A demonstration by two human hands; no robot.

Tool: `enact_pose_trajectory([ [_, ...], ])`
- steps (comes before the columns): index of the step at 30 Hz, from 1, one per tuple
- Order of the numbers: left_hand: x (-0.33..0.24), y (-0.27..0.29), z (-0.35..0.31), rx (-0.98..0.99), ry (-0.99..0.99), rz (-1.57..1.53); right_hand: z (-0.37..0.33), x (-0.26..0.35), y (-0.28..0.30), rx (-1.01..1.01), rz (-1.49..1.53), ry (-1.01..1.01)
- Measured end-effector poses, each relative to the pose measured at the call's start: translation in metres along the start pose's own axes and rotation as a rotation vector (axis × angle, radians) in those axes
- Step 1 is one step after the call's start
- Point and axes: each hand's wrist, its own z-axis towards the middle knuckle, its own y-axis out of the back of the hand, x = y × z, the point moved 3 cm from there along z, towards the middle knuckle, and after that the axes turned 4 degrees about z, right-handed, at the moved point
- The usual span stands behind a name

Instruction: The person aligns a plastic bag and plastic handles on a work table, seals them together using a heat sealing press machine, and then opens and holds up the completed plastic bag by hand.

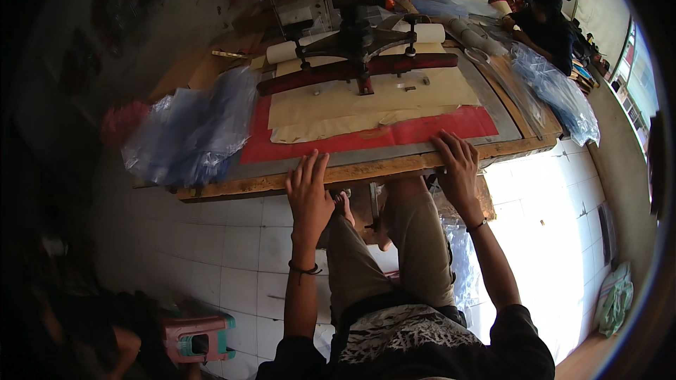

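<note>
My left hand [308, 186] rests over the wooden front edge [373, 169] of the worktable, its fingers stretched out near the lower border of a red sheet [415, 131]. Farther right, my right hand [458, 167] lies over the same edge with fingers extended, the tips touching or close to the red sheet. A creased tan sheet [331, 114] with a ragged front border covers much of the red one. Across the tan sheet runs the dark red bar [310, 79] of a press [360, 42]; a few small pieces lie beside it. Neither hand appears to grip anything.
Clear plastic bags [201, 127] are heaped at the table's left, and another plastic bundle [556, 88] hangs over its right side. A white roll [282, 52] lies behind the press. Another person [549, 24] sits at the far right. A pink stool [198, 338] stands lower left.
</note>
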Motion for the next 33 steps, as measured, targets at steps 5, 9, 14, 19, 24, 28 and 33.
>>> enact_pose_trajectory([
  [5, -0.002, 0.018, 0.014, 0.178, -0.083, 0.063, 0.002, -0.003, 0.0, -0.015, 0.023, 0.004],
  [9, 0.014, 0.026, 0.031, 0.312, -0.145, -0.072, 0.001, -0.006, 0.0, -0.015, -0.007, -0.003],
  [14, 0.039, 0.013, 0.058, 0.191, -0.202, -0.435, 0.0, -0.001, 0.0, -0.031, 0.008, 0.006],
  [19, 0.026, 0.01, 0.062, 0.081, -0.2, -0.351, 0.001, -0.003, 0.0, -0.016, -0.014, -0.004],
  [24, 0.032, 0.008, 0.062, 0.059, -0.173, -0.306, 0.003, 0.002, -0.004, -0.025, 0.003, -0.015],
  [28, 0.022, 0.005, 0.082, 0.05, -0.175, -0.348, 0.002, 0.0, -0.004, -0.049, -0.026, -0.023],
  [33, 0.015, -0.027, 0.151, 0.356, -0.287, 0.046, 0.007, 0.0, -0.008, -0.013, -0.036, -0.01],
])
